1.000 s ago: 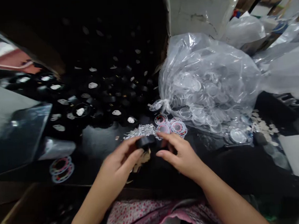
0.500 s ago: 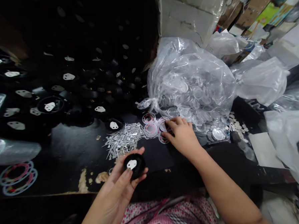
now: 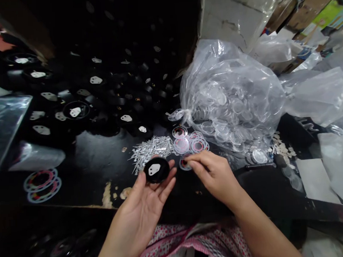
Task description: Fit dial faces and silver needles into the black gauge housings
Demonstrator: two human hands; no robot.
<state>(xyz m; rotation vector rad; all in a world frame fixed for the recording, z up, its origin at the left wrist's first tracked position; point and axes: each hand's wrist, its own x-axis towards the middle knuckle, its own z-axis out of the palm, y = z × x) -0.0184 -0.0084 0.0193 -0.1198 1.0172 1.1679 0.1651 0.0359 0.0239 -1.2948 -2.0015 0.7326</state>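
My left hand (image 3: 146, 200) holds a round black case (image 3: 152, 177) by its rim, with a white plate (image 3: 154, 169) with small holes in its middle. The fingers of my right hand (image 3: 218, 176) pinch a printed clear disc (image 3: 184, 164) at its edge, just right of the case. Beyond it several clear discs with red and black ring prints (image 3: 198, 145) lie overlapping on the black table (image 3: 175, 203). To their left spreads a heap of small pale metal pins (image 3: 151, 148).
A tied clear bag of transparent round covers (image 3: 230, 102) stands behind my right hand. Two larger printed rings (image 3: 44, 189) lie at left, near a clear plastic roll (image 3: 37, 155). Black cases with white plates (image 3: 76, 110) fill the back left. A white card (image 3: 316, 180) lies at right.
My right hand has drawn back from the disc pile toward my left hand, bringing one printed disc. The black case has turned to face up more, and the view has shifted left.
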